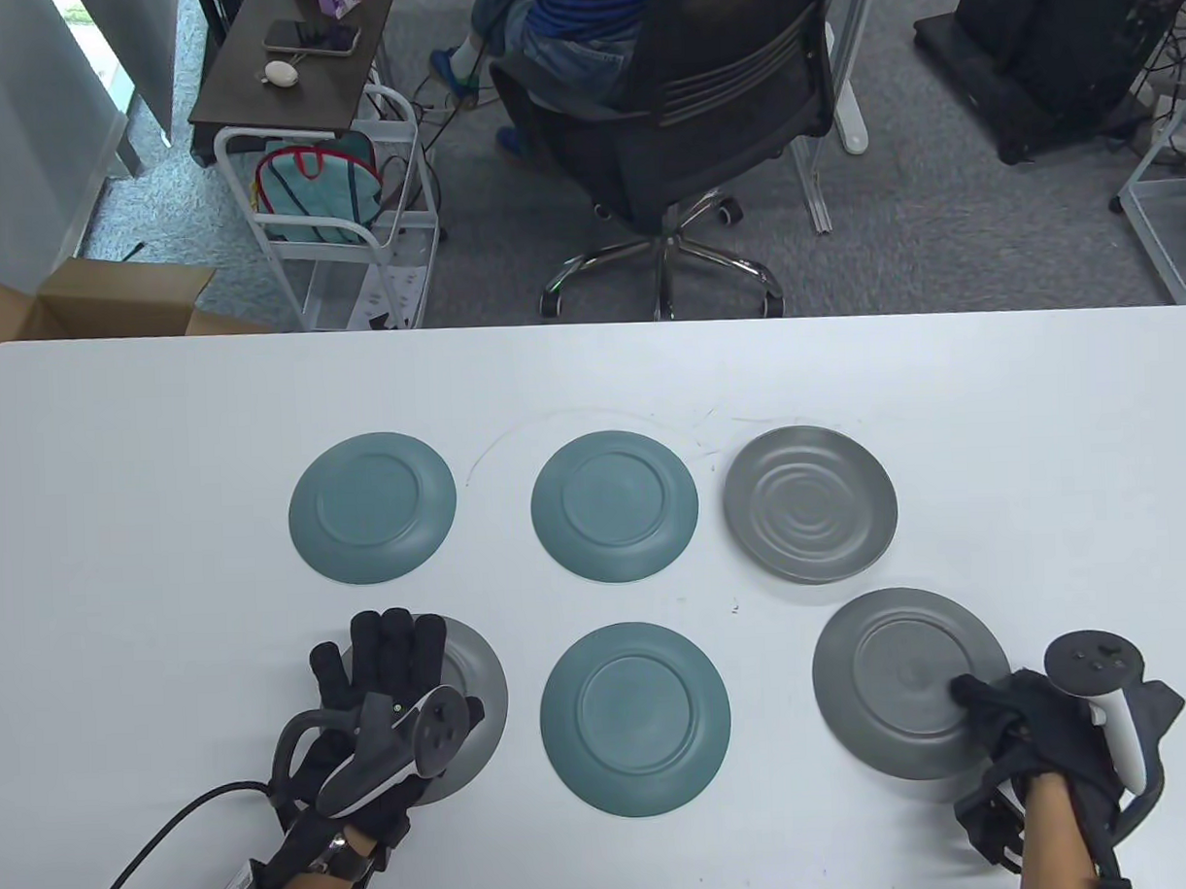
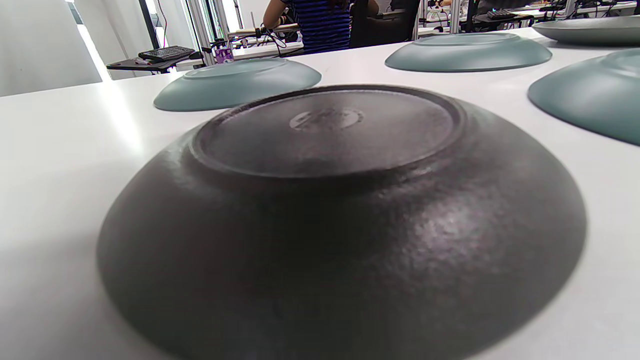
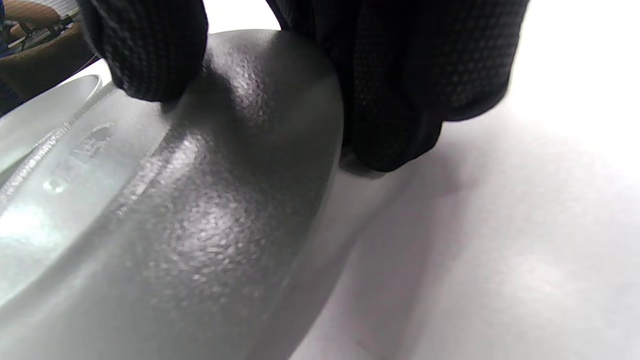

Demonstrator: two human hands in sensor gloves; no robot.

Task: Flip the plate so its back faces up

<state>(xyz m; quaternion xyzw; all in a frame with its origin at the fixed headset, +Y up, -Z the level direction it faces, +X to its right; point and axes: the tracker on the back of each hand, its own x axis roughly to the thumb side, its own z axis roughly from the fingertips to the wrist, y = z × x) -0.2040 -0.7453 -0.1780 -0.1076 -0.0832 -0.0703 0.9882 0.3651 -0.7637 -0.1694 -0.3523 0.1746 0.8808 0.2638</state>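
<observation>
A dark grey plate (image 1: 480, 691) lies back up at the front left; its foot ring fills the left wrist view (image 2: 330, 200). My left hand (image 1: 394, 656) is spread flat over it, fingers straight; I cannot tell if it touches. A second grey plate (image 1: 898, 677) lies back up at the front right. My right hand (image 1: 1001, 707) grips its near right rim. In the right wrist view the thumb (image 3: 145, 50) presses on the plate's back (image 3: 175, 225) and the fingers (image 3: 400, 100) curl at its edge. A third grey plate (image 1: 809, 503) lies face up at the back right.
Three teal plates lie back up: back left (image 1: 372, 506), back middle (image 1: 615, 505) and front middle (image 1: 637, 718). The white table (image 1: 121, 578) has bare room at its left and far right. An office chair (image 1: 679, 121) with a seated person stands beyond the far edge.
</observation>
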